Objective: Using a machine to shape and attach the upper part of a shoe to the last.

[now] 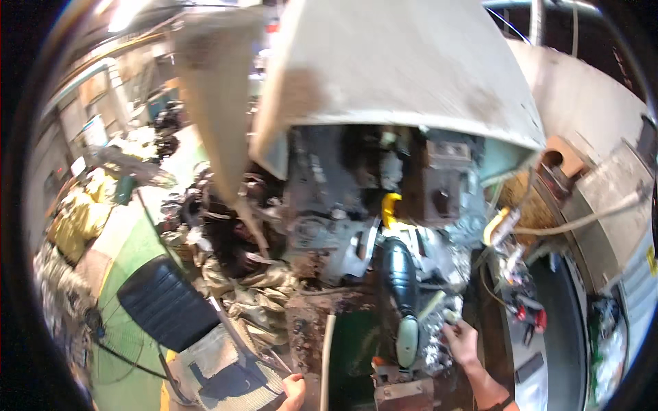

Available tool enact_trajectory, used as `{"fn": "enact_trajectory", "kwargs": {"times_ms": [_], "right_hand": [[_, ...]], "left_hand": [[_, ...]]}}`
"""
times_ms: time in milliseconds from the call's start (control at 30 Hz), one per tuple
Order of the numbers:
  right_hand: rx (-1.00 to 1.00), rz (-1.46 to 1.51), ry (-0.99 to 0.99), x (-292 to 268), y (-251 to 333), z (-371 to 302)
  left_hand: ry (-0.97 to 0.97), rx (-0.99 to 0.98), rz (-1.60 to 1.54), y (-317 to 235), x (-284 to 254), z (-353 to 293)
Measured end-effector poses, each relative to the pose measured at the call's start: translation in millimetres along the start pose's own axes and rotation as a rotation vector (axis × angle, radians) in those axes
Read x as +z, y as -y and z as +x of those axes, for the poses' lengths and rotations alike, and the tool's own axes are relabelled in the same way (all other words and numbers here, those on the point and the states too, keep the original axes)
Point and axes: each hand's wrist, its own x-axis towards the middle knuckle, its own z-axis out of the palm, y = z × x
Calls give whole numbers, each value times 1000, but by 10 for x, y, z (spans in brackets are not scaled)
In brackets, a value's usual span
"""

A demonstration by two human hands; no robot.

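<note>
At the lower edge, my left hand is partly cut off, its fingers curled together. A thin pale strip ends at its fingertips, but whether it is held I cannot tell. My right hand has its fingers bent in a pinch beside a heap of small shiny metal pieces; what it grips is too blurred to name. Between the hands, a dark bulbous part with a handle shape points toward me, ending in a pale green tip. Behind it lie bright metal plates and a yellow part.
A large grey-white hood overhangs the machine. To the left are a black-backed chair, yellow sacks and crumpled tan material. A metal block stands under the hood. On the right are a yellow-handled tool and red-handled pliers.
</note>
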Motion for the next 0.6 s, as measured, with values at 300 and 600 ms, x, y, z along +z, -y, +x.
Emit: {"fn": "enact_trajectory", "kwargs": {"times_ms": [300,600], "right_hand": [[-170,-520,368,-12,83,28],[-172,-468,425,-43,280,12]], "left_hand": [[90,695,-411,-2148,-38,-1017],[136,1165,-92,-3238,600,-2327]]}}
